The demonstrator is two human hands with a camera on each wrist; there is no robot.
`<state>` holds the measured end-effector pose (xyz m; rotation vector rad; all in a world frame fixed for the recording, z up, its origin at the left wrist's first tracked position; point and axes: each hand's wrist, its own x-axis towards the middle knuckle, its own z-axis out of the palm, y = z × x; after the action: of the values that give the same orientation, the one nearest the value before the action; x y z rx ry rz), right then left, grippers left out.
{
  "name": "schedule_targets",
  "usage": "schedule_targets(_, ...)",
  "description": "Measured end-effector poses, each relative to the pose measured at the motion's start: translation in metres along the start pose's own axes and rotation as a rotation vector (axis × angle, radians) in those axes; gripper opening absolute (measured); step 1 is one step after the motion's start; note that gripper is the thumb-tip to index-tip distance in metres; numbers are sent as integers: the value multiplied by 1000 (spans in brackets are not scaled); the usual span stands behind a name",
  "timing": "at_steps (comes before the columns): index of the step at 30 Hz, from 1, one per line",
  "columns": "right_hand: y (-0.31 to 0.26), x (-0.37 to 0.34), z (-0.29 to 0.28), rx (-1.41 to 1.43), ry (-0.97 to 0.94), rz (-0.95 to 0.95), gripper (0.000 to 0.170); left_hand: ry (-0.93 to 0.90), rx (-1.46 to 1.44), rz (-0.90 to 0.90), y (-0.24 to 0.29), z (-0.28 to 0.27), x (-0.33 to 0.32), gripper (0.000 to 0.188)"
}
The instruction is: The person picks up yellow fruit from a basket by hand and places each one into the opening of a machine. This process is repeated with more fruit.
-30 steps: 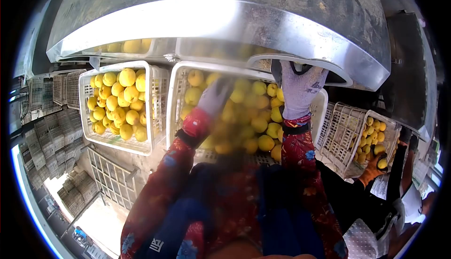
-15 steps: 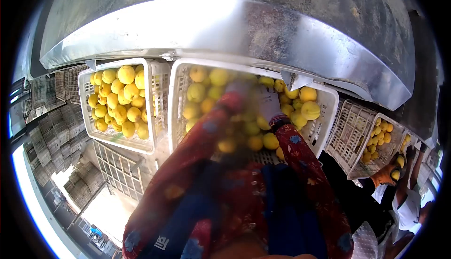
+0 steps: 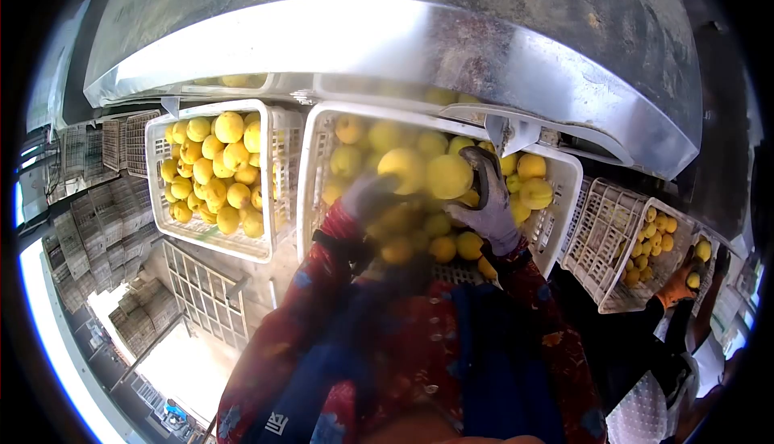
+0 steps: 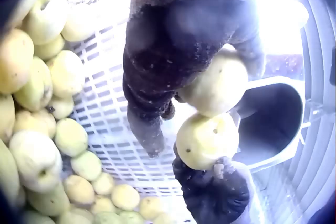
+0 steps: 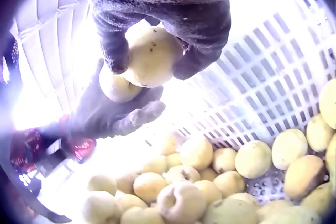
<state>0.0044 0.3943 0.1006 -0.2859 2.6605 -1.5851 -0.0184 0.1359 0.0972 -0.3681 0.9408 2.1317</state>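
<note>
Both gloved hands are raised over the middle white crate (image 3: 303, 194), which is filled with yellow peaches. My left hand (image 3: 367, 196) grips one peach (image 3: 401, 170), its fingers curled over it in the left wrist view. My right hand (image 3: 493, 212) holds a second peach (image 3: 448, 176) between thumb and fingers, with a few dark specks on its skin (image 5: 152, 56) in the right wrist view. The two held peaches are side by side, close together. Below the hands lie loose peaches (image 5: 197, 153). A blur in the head view partly veils the left hand and the crate's middle.
A sheet-metal table (image 3: 339, 37) overhangs the crates' far side, with a pale-rimmed opening (image 4: 268, 124) beneath its edge. Another peach-filled crate (image 3: 266, 162) stands left. At right, a person's orange-gloved hand (image 3: 676, 287) works beside a third crate (image 3: 601, 242). Stacked crates (image 3: 89, 234) line the far left.
My right hand moved from the opening under the table edge down among the peaches, beside the left hand. Both hands have since come up, each with a peach.
</note>
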Motion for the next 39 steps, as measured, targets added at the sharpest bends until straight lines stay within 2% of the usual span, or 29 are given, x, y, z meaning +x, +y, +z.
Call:
schedule_targets(1,-13,-3,-10,13,-5,-20,88,-66,-107,11,-10,-6,-3,74)
schedule_targets(2,-22,-9,-15,25,-5,-38,91,-91,-234,-43,3,18,-16,85)
schedule_targets(5,-39,-30,-10,259,250,41,87,-215,-63,24,17,53,-21,93)
schedule_targets(9,-87,-17,-21,-195,415,-69,85,-238,159,86,31,76,-24,96)
schedule_targets(10,-85,-18,-23,-248,394,10,86,-231,188,59,35,78,-25,95)
schedule_targets(13,-101,-6,-40,-312,361,8,90,-209,283,55,41,83,-22,92)
schedule_targets(14,-98,-4,-39,-201,420,-21,84,-202,320,98,40,82,-18,91)
schedule_targets(17,-103,10,-39,-119,535,-3,76,-119,367,209,45,94,-18,76)
schedule_targets(21,-76,35,-36,-216,630,120,73,-132,343,346,53,108,-11,76)
schedule_targets(24,-63,76,-35,-413,602,141,70,-149,514,594,49,105,2,83)
schedule_targets(26,-63,78,-41,-693,662,-42,47,-122,571,603,47,109,1,85)
schedule_targets(27,-67,77,-51,-434,683,-18,45,-113,602,615,51,112,2,86)
schedule_targets(28,-75,69,-59,-175,692,12,44,-70,826,672,56,116,-2,85)
schedule_targets(29,-83,60,-63,83,700,44,42,-75,719,663,53,117,-4,85)
schedule_targets(30,-91,46,-63,351,669,-60,47,-84,612,663,48,120,-2,84)
schedule_targets(31,-79,19,-72,70,450,-69,62,-90,500,663,46,121,0,84)
schedule_targets(33,-116,7,-69,-88,246,-126,79,-102,569,617,41,119,5,81)
schedule_targets(35,-96,0,-45,-187,305,-204,89,-129,624,526,36,120,7,78)
schedule_targets(37,-95,1,-35,-100,389,-83,87,-172,668,412,39,128,8,73)
schedule_targets(39,-106,12,-37,-202,432,56,84,-88,781,400,41,125,5,64)
